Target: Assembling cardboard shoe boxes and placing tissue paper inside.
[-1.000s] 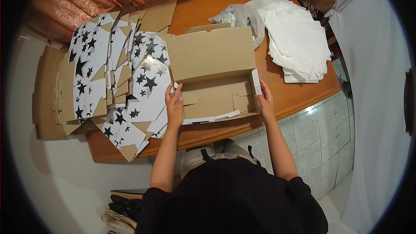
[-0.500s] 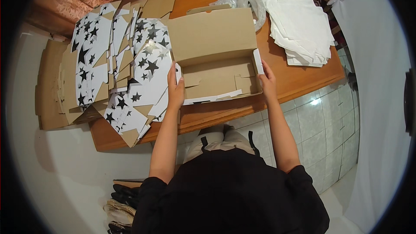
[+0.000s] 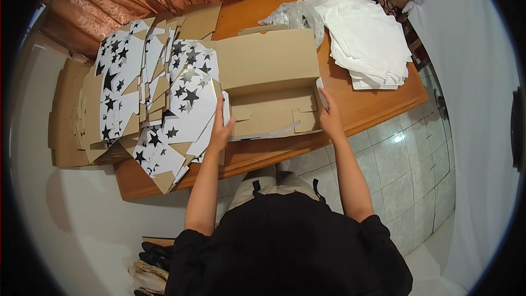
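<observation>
Open cardboard box (image 3: 272,83) held by its two short ends

The left hand (image 3: 221,130) lies along the box's left end, fingers stretched over the white side panel and thumb spread toward the near corner. The right hand (image 3: 331,118) is part curled, its fingers against the right end panel. Both have hold of the box and neither is nearer: it sits directly between them, just beyond the wrists, its long axis running left to right from palm to palm. The lid (image 3: 268,57) leans back on the far side. The box is over the near edge of the desk (image 3: 381,111); whether it rests there or is slightly raised, I cannot tell. Star-printed card pieces (image 3: 189,96) lie just left of it, white sheets (image 3: 370,38) to the far right
</observation>
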Tool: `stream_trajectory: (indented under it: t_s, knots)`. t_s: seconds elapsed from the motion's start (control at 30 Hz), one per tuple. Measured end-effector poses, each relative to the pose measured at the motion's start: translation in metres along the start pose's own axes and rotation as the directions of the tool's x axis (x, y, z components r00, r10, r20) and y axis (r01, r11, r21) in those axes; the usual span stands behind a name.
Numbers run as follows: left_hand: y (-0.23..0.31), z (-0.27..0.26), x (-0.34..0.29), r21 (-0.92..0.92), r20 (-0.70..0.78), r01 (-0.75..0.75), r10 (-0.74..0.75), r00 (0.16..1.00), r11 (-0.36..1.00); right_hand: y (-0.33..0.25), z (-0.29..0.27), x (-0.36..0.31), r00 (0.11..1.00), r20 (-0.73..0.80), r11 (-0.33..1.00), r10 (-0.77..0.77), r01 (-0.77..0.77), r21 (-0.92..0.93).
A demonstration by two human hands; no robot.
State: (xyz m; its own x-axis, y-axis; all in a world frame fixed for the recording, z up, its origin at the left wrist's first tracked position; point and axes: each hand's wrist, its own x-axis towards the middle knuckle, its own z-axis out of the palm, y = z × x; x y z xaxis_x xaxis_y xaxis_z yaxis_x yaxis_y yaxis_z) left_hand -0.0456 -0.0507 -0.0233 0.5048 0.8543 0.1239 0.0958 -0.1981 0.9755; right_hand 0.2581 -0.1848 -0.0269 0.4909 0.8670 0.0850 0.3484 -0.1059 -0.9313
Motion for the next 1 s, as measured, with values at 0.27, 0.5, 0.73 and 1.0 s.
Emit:
stream_trajectory:
  t_s: [0.27,0.5,0.73,1.0]
  knots:
    - [0.023,0.022,-0.013,0.383,-0.100,0.051,-0.014,0.995,0.922,-0.017,0.000,-0.018,1.000,0.010,0.986,0.015,-0.017,0.166]
    - [0.019,0.025,-0.013,0.457,-0.078,0.026,0.011,0.997,0.889,-0.018,0.004,-0.018,0.998,-0.030,0.925,-0.048,0.034,-0.378]
    - [0.052,0.035,0.000,0.819,0.149,-0.132,0.015,0.989,0.559,-0.049,0.006,-0.020,0.959,-0.075,0.690,-0.272,0.140,-0.710]
    - [0.000,0.067,0.061,0.906,0.418,-0.152,-0.788,0.452,0.394,-0.037,0.062,0.026,0.623,0.574,0.679,0.531,0.093,-0.728]
